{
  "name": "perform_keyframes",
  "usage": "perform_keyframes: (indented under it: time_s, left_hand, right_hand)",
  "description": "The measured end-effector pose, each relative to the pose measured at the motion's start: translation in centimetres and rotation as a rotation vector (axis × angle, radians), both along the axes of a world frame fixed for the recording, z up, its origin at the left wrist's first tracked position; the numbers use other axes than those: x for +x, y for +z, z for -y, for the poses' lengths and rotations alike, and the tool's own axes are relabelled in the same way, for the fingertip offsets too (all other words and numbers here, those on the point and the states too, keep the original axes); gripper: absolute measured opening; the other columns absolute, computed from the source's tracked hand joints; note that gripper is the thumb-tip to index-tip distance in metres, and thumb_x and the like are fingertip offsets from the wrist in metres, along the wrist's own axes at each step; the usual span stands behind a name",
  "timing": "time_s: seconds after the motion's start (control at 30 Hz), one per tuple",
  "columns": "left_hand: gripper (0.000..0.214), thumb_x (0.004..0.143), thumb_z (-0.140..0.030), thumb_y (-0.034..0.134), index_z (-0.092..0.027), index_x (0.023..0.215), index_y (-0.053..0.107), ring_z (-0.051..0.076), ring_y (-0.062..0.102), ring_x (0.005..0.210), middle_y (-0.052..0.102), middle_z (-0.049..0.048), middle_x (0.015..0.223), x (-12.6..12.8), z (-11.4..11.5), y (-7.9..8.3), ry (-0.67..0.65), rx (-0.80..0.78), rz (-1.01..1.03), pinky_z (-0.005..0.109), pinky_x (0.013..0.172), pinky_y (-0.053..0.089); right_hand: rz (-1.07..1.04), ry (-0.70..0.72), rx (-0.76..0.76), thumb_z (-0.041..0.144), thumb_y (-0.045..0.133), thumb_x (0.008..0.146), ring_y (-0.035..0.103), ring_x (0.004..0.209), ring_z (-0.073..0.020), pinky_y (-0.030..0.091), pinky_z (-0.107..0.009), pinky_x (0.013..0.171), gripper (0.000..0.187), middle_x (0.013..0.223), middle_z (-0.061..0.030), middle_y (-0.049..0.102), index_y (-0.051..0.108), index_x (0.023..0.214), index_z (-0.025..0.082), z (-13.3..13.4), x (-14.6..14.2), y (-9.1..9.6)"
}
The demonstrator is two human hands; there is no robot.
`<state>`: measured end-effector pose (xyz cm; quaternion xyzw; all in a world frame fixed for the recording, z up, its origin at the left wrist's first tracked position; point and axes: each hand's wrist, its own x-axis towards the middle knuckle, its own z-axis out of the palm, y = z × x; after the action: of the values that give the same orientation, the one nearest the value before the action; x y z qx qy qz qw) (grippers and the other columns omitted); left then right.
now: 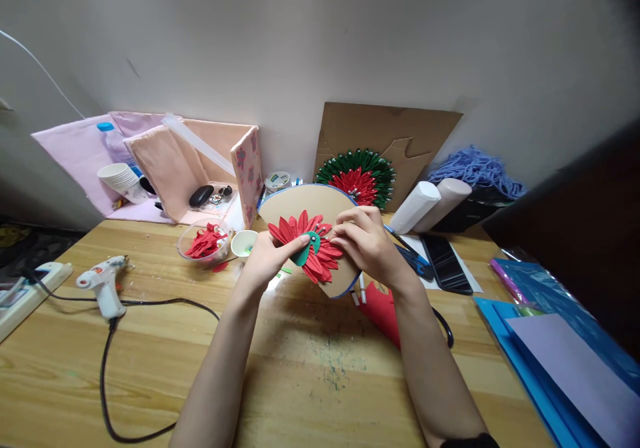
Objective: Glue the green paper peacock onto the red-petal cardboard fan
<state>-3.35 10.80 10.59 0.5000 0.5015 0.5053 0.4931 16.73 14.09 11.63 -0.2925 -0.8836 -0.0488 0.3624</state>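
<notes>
In front of me a rounded cardboard piece (280,203) with a blue edge is held up off the table, tilted. Red petals (320,261) spread over it around a green teardrop-shaped piece (303,253) with a small shiny bead. My left hand (267,258) grips the cardboard at its left side, thumb pressed on the green piece, other fingers mostly hidden behind. My right hand (367,241) is closed in a pinch at the right-hand petals; what its fingertips hold is too small to tell.
A white glue gun (103,285) with a black cord lies left. A bowl of red pieces (205,243) and a paper cup (244,243) stand behind my left hand. Red sheet (381,311), phone (445,263) and blue folders (530,368) are right. A cardboard panel (385,125) leans at the wall.
</notes>
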Motion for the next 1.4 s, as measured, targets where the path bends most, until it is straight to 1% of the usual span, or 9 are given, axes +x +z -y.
perform_keyframes:
  time_s: [0.17,0.27,0.4,0.5,0.63,0.8,0.97,1.17,1.4]
  left_hand:
    - [0.034,0.067,-0.039,0.073,-0.013,0.089,0.072,0.021,0.065,0.087,0.073,0.0069,0.095,-0.06,-0.1,-0.26,0.025,0.023,-0.014,0.03,0.079,0.05]
    - [0.035,0.067,-0.041,0.072,-0.013,0.088,0.072,0.021,0.065,0.084,0.073,0.0066,0.092,-0.09,-0.07,-0.22,0.033,0.02,-0.045,0.03,0.077,0.051]
    - [0.033,0.067,-0.04,0.073,-0.013,0.085,0.072,0.022,0.065,0.085,0.073,0.0066,0.091,-0.06,0.02,0.09,0.048,0.018,-0.058,0.03,0.077,0.051]
    - [0.034,0.067,-0.04,0.073,-0.012,0.087,0.072,0.022,0.065,0.088,0.073,0.0074,0.094,-0.02,0.06,0.18,0.032,0.03,-0.036,0.032,0.08,0.051]
    - [0.034,0.068,-0.039,0.072,-0.012,0.089,0.072,0.023,0.065,0.091,0.073,0.0081,0.097,0.05,0.14,0.2,0.019,0.034,-0.02,0.033,0.082,0.051]
    - [0.031,0.068,-0.037,0.073,-0.012,0.086,0.072,0.022,0.066,0.089,0.073,0.0083,0.096,0.17,0.16,0.34,0.004,0.015,0.016,0.032,0.082,0.051]
    - [0.03,0.068,-0.037,0.072,-0.013,0.085,0.072,0.022,0.066,0.088,0.073,0.0079,0.096,0.17,0.07,0.18,-0.001,0.026,0.015,0.033,0.082,0.051]
    - [0.029,0.068,-0.037,0.073,-0.014,0.087,0.072,0.022,0.065,0.089,0.073,0.0069,0.096,0.19,0.18,0.14,-0.009,0.038,-0.007,0.032,0.082,0.051]
    - [0.031,0.066,-0.038,0.074,-0.013,0.084,0.072,0.022,0.065,0.086,0.073,0.0068,0.093,0.14,0.26,0.5,-0.001,0.016,-0.004,0.031,0.078,0.051]
  right_hand:
    - [-0.067,0.032,-0.064,0.018,0.056,0.086,0.048,0.092,-0.0231,0.045,-0.042,0.081,0.011,0.092,-0.008,0.062,0.065,0.087,0.022,-0.02,0.34,0.26]
    - [-0.092,0.054,-0.076,0.017,0.057,0.085,0.049,0.092,-0.0224,0.045,-0.041,0.082,0.012,0.091,-0.0067,0.063,0.067,0.089,0.023,0.06,0.74,0.45]
    - [-0.106,0.072,-0.041,0.017,0.06,0.084,0.05,0.09,-0.0217,0.046,-0.04,0.081,0.013,0.09,-0.0061,0.065,0.068,0.091,0.024,0.1,0.83,0.5]
    - [-0.109,0.092,-0.018,0.016,0.06,0.084,0.051,0.089,-0.021,0.047,-0.039,0.08,0.012,0.088,-0.0061,0.066,0.068,0.09,0.023,0.07,0.55,0.43]
    - [-0.09,0.095,-0.024,0.015,0.059,0.084,0.051,0.088,-0.0208,0.047,-0.04,0.079,0.012,0.089,-0.0054,0.067,0.067,0.089,0.023,0.04,0.34,0.35]
    - [-0.067,0.103,0.026,0.014,0.06,0.083,0.051,0.088,-0.0211,0.049,-0.039,0.078,0.011,0.089,-0.0061,0.068,0.067,0.087,0.022,0.22,0.36,0.36]
    - [-0.055,0.11,0.012,0.015,0.06,0.083,0.051,0.087,-0.021,0.05,-0.039,0.077,0.011,0.087,-0.0055,0.069,0.067,0.084,0.022,0.36,0.15,0.42]
    - [-0.056,0.115,0.036,0.015,0.06,0.082,0.051,0.086,-0.021,0.05,-0.038,0.075,0.008,0.086,-0.006,0.068,0.066,0.084,0.021,0.36,0.09,0.48]
    - [-0.064,0.112,-0.06,0.018,0.059,0.084,0.052,0.091,-0.0225,0.047,-0.041,0.08,0.006,0.088,-0.0061,0.067,0.064,0.084,0.022,0.24,0.6,0.62]
